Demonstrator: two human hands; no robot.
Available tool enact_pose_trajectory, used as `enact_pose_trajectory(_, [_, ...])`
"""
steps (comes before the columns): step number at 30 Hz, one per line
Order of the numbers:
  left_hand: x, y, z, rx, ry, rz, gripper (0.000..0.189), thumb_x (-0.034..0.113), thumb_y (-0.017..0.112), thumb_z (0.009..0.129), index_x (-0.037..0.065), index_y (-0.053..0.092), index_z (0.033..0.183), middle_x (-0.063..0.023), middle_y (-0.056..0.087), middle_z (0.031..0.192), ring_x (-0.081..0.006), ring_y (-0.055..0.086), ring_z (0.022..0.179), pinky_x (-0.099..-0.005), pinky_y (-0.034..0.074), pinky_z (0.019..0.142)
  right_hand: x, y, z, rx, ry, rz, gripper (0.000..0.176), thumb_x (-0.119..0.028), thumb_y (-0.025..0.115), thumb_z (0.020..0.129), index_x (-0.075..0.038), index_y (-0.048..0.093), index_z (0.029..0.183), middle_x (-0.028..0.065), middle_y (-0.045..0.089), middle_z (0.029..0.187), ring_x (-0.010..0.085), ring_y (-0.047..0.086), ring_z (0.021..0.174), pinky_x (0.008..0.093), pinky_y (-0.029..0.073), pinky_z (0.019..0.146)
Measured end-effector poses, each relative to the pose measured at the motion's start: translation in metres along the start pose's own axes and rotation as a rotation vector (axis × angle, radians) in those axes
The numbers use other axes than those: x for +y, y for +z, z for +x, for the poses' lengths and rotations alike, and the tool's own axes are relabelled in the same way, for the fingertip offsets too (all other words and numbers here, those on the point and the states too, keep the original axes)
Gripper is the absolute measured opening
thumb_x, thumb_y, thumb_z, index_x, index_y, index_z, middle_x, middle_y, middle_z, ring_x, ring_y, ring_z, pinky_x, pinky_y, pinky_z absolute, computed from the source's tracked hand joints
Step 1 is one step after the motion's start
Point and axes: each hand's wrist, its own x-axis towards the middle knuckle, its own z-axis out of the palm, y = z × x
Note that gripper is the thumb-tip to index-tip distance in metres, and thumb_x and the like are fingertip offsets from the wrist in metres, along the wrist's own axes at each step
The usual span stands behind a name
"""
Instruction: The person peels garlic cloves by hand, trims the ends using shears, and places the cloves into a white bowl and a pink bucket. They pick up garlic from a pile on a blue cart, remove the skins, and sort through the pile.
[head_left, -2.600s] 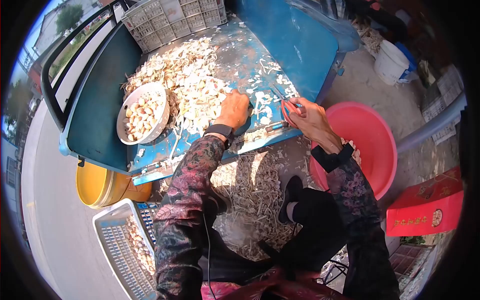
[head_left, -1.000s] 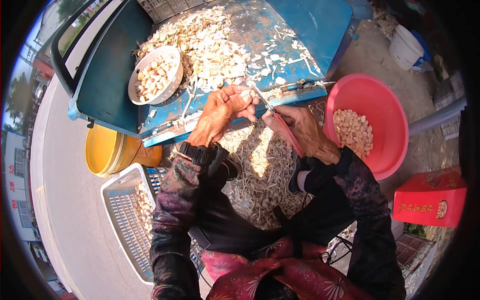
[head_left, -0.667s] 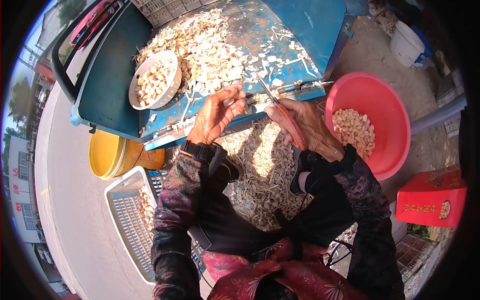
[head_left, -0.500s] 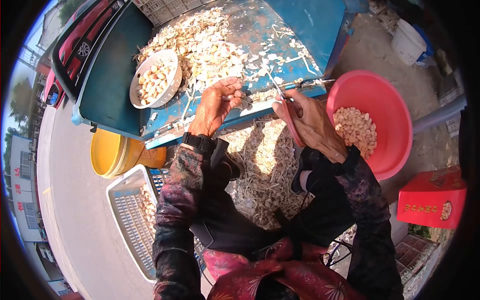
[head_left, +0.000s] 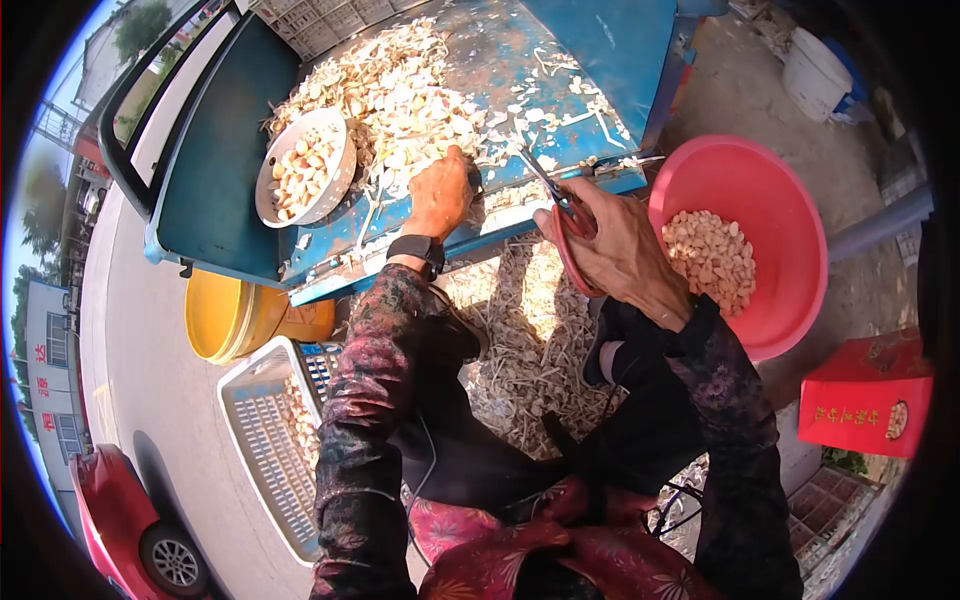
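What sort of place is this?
Probably an outdoor roadside work spot: a blue cart bed heaped with garlic, a paved road with a red car, a pink basin of cloves, scissors in the right hand.

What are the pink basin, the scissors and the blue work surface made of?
Pink basin: likely plastic, smooth, evenly coloured, slightly glossy. Scissors: bright metal blades; red handles probably plastic. Blue work surface: apparently painted sheet metal, paint worn to grey in patches.
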Motion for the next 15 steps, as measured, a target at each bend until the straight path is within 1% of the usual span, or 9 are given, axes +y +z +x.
enact_pose_trajectory(3, [0.002,-0.004,-0.002,0.021,-0.029,-0.172,0.014,0.009,0.053,0.082,0.0,0.055,0.092,-0.0257,0.063,0.078,-0.0425,0.063,0.081,-0.0511,0.047,0.068,0.002,0.001,-0.001,0.005,-0.02,-0.037,0.034,-0.033,0.062,0.086,0.0,0.057,0.094,0.0122,0.058,0.062,0.0247,0.058,0.054,0.0373,0.042,0.053])
enact_pose_trajectory(4, [0.004,-0.005,-0.003,0.042,-0.065,-0.256,0.015,0.016,0.052,0.088,0.003,0.056,0.093,-0.0178,0.064,0.075,-0.0336,0.063,0.067,-0.044,0.048,0.062,0.004,0.001,-0.001,0.011,-0.027,-0.048,0.034,-0.032,0.062,0.085,0.0,0.057,0.094,0.0139,0.059,0.063,0.0264,0.06,0.056,0.038,0.043,0.053])
enact_pose_trajectory(5, [0.004,-0.007,-0.005,0.044,-0.063,-0.257,0.015,0.016,0.052,0.088,0.003,0.056,0.093,-0.0178,0.064,0.075,-0.0336,0.063,0.067,-0.044,0.048,0.062,0.008,0.003,-0.001,0.012,-0.027,-0.05,0.034,-0.032,0.062,0.085,0.0,0.057,0.094,0.0139,0.059,0.063,0.0264,0.06,0.056,0.038,0.043,0.053])
enact_pose_trajectory(7, [0.011,-0.024,-0.013,-0.158,-0.196,-0.984,0.018,0.022,0.05,0.094,0.005,0.056,0.095,-0.006,0.061,0.072,-0.0161,0.055,0.056,-0.0311,0.043,0.052,0.018,0.009,-0.001,0.093,-0.077,-0.083,0.033,-0.03,0.064,0.084,0.001,0.056,0.094,0.0165,0.06,0.066,0.0282,0.061,0.058,0.0382,0.044,0.053])
enact_pose_trajectory(8, [0.016,-0.033,-0.018,-0.271,-0.304,-1.276,0.02,0.026,0.052,0.096,0.007,0.055,0.1,0.0033,0.053,0.074,-0.0039,0.04,0.055,-0.0191,0.033,0.046,0.019,0.01,0.0,0.095,-0.078,-0.084,0.033,-0.03,0.064,0.084,0.001,0.056,0.094,0.0165,0.06,0.066,0.0282,0.061,0.058,0.0382,0.044,0.053])
enact_pose_trajectory(9, [0.022,-0.038,-0.022,-0.27,-0.301,-1.278,0.02,0.026,0.052,0.096,0.007,0.055,0.1,0.0033,0.053,0.074,-0.0039,0.04,0.055,-0.0191,0.033,0.046,0.021,0.01,0.001,0.095,-0.091,-0.084,0.032,-0.028,0.064,0.084,0.001,0.056,0.094,0.0165,0.059,0.065,0.0283,0.061,0.057,0.0383,0.043,0.053])
enact_pose_trajectory(11, [0.032,-0.042,-0.029,-0.299,-0.327,-1.591,0.018,0.023,0.053,0.095,0.006,0.055,0.1,-0.0009,0.055,0.078,-0.0054,0.042,0.055,-0.0184,0.032,0.045,0.021,0.011,0.002,0.097,-0.105,-0.09,0.032,-0.027,0.065,0.084,0.001,0.056,0.095,0.0164,0.059,0.064,0.0284,0.06,0.056,0.0383,0.043,0.052])
enact_pose_trajectory(12, [0.035,-0.044,-0.031,-0.314,-0.264,-1.669,0.017,0.022,0.054,0.095,0.005,0.053,0.098,-0.0024,0.056,0.08,-0.0058,0.043,0.057,-0.0176,0.032,0.045,0.018,0.012,0.002,0.09,-0.103,-0.076,0.031,-0.026,0.065,0.083,0.001,0.056,0.095,0.0161,0.058,0.063,0.0286,0.059,0.056,0.0388,0.043,0.052])
enact_pose_trajectory(15, [0.049,-0.048,-0.039,-0.261,-0.254,-1.763,0.015,0.02,0.053,0.095,0.005,0.051,0.095,-0.0033,0.056,0.08,-0.0063,0.043,0.057,-0.0184,0.033,0.045,0.018,0.019,0.002,0.104,-0.144,-0.015,0.03,-0.025,0.065,0.083,0.0,0.056,0.096,0.0154,0.056,0.061,0.0292,0.057,0.054,0.0393,0.042,0.051])
